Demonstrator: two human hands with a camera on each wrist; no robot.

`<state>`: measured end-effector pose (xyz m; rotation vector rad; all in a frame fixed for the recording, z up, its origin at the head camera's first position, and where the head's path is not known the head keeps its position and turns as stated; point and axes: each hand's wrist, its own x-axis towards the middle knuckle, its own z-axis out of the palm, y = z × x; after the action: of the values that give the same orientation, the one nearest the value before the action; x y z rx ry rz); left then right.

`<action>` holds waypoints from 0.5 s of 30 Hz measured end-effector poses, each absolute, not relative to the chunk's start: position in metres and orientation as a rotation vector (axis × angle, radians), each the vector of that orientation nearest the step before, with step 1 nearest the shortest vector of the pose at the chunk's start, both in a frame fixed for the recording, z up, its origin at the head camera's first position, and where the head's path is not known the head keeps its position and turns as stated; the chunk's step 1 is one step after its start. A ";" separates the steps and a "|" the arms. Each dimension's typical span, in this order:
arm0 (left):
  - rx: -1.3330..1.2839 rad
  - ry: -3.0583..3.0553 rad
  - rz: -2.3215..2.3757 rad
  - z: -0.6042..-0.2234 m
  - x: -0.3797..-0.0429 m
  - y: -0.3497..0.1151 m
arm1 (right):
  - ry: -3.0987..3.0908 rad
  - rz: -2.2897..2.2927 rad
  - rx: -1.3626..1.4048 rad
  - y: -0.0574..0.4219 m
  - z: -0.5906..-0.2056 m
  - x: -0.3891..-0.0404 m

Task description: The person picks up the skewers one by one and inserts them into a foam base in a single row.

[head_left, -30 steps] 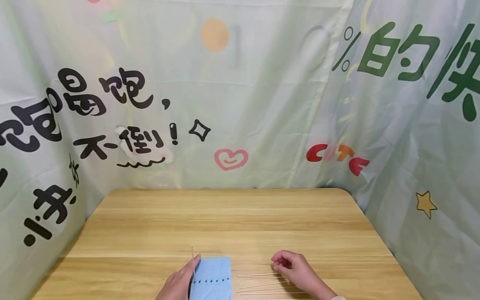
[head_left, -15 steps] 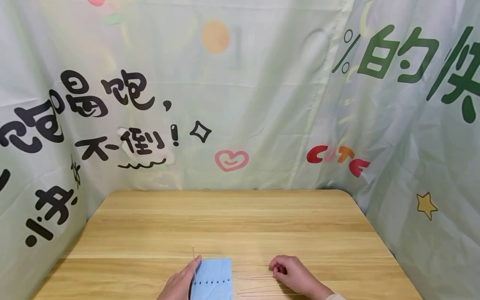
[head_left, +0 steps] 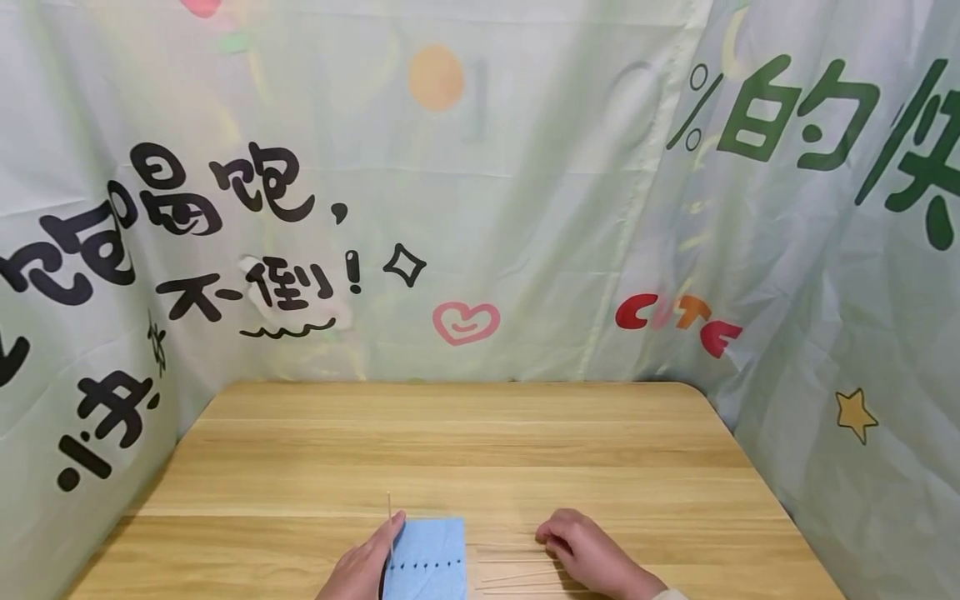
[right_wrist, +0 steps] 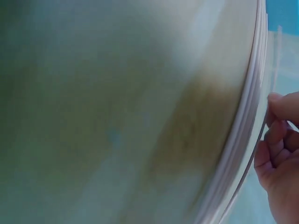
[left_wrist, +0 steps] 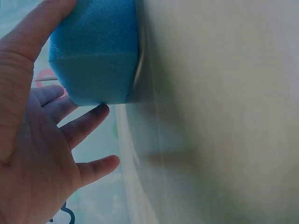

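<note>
A blue foam block [head_left: 431,542] with a row of dark dots across its top sits at the table's front. My left hand [head_left: 363,562] holds it from the left side; in the left wrist view the thumb [left_wrist: 35,28] and fingers lie on opposite sides of the foam [left_wrist: 98,77]. One thin wooden stick [head_left: 389,508] stands upright at the left end of the dotted row. To the right, my right hand [head_left: 588,550] is low over several loose sticks [head_left: 513,575], thumb and index fingertips together on a thin stick [right_wrist: 250,163].
The wood-grain table [head_left: 465,450] stretches back to a pale printed curtain [head_left: 525,208], which also hangs at left and right. More sticks [right_wrist: 247,93] lie side by side on the tabletop in the right wrist view.
My right hand has come down and slightly left to the sticks, and its fingers have drawn together. My left hand, the foam block and the upright stick stay in place.
</note>
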<state>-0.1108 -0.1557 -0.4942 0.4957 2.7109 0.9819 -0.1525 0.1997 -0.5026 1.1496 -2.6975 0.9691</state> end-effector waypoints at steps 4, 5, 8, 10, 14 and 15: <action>0.510 2.760 0.952 -0.493 -0.109 -0.155 | -2.612 0.934 1.160 0.201 -0.501 -0.152; 0.510 2.763 0.945 -0.493 -0.109 -0.155 | -2.609 0.952 1.142 0.201 -0.500 -0.151; 0.513 2.763 0.938 -0.492 -0.109 -0.154 | -2.580 1.071 1.085 0.199 -0.495 -0.150; 0.516 2.765 0.933 -0.492 -0.109 -0.154 | -2.549 1.156 1.040 0.197 -0.492 -0.150; 0.518 2.761 0.927 -0.492 -0.109 -0.154 | -2.484 1.289 0.937 0.192 -0.482 -0.151; 0.518 2.759 0.928 -0.493 -0.109 -0.154 | -2.466 1.311 0.916 0.190 -0.479 -0.151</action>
<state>-0.1091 -0.1542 -0.4926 0.5175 2.7586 0.9278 -0.1511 0.1902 -0.4787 0.9158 -2.4664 1.3114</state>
